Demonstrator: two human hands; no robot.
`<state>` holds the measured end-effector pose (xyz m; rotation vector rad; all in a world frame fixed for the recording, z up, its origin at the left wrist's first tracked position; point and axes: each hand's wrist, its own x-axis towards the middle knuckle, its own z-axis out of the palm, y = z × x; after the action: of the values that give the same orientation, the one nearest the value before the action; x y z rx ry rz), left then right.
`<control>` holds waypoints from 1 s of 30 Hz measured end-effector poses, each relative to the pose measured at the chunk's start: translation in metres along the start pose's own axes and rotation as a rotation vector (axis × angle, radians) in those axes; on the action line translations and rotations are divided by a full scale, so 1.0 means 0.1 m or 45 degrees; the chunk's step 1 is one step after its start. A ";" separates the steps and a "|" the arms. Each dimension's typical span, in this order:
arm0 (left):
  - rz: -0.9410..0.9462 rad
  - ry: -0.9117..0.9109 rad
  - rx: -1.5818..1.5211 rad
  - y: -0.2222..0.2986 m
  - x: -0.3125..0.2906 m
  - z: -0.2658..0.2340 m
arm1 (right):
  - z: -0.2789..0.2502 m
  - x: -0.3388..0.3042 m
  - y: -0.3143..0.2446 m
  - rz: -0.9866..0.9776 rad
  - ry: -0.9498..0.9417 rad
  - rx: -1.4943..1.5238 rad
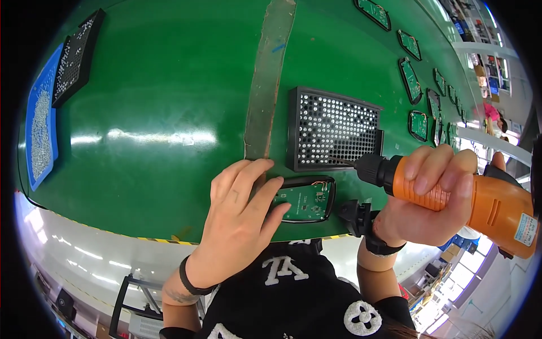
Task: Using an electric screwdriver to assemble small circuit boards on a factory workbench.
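My right hand (435,189) is wrapped round an orange electric screwdriver (488,212) with a black chuck. Its thin bit points left, with the tip over the near edge of a black screw tray (293,127) that holds rows of shiny screws. With fingers stretched out, my left hand (240,212) rests on the left part of a black-rimmed housing with a green circuit board (305,204) in it. That board lies at the table's near edge, just in front of the screw tray. My left fingers hide its left end.
Several more housings with circuit boards (410,81) lie along the table's right side. At the far left are a blue bin (40,130) of small screws and a second black tray (76,62). A dull strip (271,73) runs across the green table (169,85). Another person (494,120) is far right.
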<state>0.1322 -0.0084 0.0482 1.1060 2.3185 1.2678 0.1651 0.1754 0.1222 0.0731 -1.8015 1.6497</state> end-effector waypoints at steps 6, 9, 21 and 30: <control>-0.103 0.057 -0.013 0.04 -0.01 0.04 | 0.00 -0.05 0.01 0.022 0.105 0.002; -0.141 0.077 0.130 0.11 0.01 0.00 | -0.01 -0.07 0.00 0.026 0.165 0.003; -0.168 0.088 0.131 0.18 0.03 0.12 | 0.01 -0.17 -0.18 -0.078 0.285 0.102; -0.177 0.110 0.078 0.16 0.02 0.13 | 0.22 -0.52 -0.23 -0.056 0.144 0.105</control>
<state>0.1459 0.0057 0.0535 0.9072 2.4653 1.2231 0.2056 0.1308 0.1163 0.0543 -1.6369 1.6629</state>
